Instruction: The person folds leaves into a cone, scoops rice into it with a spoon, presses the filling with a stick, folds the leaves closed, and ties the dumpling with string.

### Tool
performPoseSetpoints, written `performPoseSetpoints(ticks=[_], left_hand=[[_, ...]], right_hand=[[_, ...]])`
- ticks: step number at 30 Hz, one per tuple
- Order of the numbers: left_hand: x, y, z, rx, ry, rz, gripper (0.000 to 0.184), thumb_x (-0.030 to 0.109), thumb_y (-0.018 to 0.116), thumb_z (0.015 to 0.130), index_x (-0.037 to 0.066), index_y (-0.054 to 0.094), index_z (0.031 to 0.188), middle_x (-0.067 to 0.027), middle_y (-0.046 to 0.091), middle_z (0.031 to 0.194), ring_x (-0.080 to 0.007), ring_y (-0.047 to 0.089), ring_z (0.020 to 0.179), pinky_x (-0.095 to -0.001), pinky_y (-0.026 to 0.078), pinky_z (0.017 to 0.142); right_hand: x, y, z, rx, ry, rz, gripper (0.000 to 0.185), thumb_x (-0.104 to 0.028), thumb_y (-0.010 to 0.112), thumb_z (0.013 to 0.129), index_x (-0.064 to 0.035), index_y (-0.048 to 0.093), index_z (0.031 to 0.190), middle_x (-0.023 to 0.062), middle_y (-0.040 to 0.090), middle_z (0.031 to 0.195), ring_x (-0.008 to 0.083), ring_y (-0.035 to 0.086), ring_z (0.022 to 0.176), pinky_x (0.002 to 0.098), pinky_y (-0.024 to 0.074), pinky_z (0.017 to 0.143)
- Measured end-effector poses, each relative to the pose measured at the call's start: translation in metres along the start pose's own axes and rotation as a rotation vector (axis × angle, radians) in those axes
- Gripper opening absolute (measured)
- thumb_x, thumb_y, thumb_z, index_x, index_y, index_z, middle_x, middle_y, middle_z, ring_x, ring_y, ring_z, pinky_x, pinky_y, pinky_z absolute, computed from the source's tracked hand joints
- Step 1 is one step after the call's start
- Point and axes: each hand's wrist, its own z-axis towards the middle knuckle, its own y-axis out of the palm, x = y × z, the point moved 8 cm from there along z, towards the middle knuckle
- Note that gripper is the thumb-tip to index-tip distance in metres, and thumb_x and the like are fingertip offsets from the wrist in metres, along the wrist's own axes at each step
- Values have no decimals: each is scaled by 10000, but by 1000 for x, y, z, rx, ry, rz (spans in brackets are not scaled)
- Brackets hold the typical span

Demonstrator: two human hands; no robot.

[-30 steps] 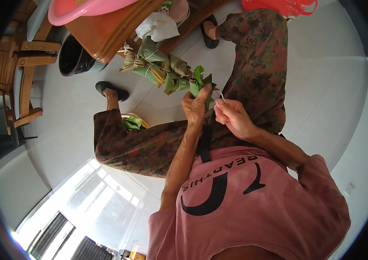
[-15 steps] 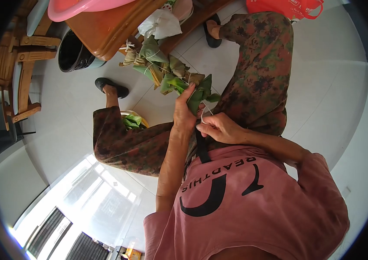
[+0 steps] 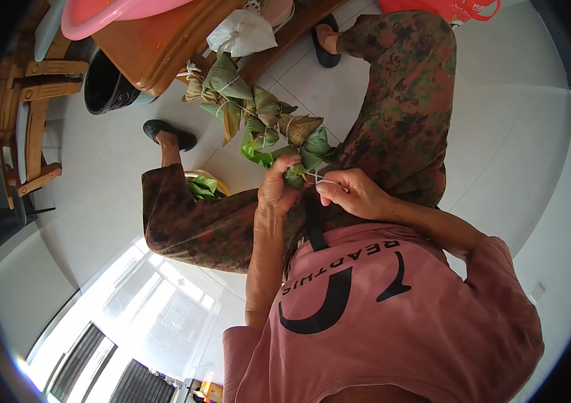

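A string of leaf-wrapped rice dumplings [image 3: 265, 107] hangs from the table edge down toward my lap, each bound with pale string. My left hand [image 3: 280, 185] is closed around a green leaf-wrapped dumpling [image 3: 295, 176] at the lower end of the bunch. Just to its right, my right hand [image 3: 349, 190] pinches a white string [image 3: 319, 178] that runs to that dumpling. Another green dumpling [image 3: 317, 146] sits right above my hands. The left fingers partly hide the held dumpling.
A wooden table [image 3: 157, 50] carries a pink basin [image 3: 97, 20] and a white plastic bag [image 3: 242, 33]. Below stands a black bin [image 3: 107, 84]. A yellow-rimmed bowl with green leaves [image 3: 203, 187] is by my left leg. A red bag [image 3: 433, 8] lies beyond my right knee.
My left hand has moved slightly down and left, with the held dumpling lower. My right hand has shifted a little right, still on the string. The bunch looks more stretched out.
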Motion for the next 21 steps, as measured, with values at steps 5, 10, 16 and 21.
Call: performPoseSetpoints(ticks=[5,10,16,21], left_hand=[[3,-14,3,61,3,-146,192,176,667,712,76,552,828,-40,562,741,-174,529,623,-317,417,558],[4,-31,16,109,122,-134,221,200,694,741,99,565,889,2,573,789,-128,532,660,-286,422,555],[11,-20,4,169,256,-213,355,376,610,805,89,530,999,-22,573,887,-146,516,733,-288,434,676],[7,-38,11,14,176,-170,268,192,643,730,40,557,933,-71,584,866,-194,546,753,-339,459,668]], right_hand=[[-12,2,10,-5,-53,0,321,-263,482,903,-19,533,700,14,501,599,68,427,563,247,345,506],[-15,22,20,-69,-126,-163,295,-226,513,890,-10,515,688,41,498,576,82,418,516,274,343,482],[6,27,32,-147,25,-182,330,-260,491,906,-12,517,690,37,543,623,73,428,554,266,349,496],[6,24,33,-118,-24,-149,295,-213,514,875,-5,517,666,80,510,559,142,459,496,308,366,483]])
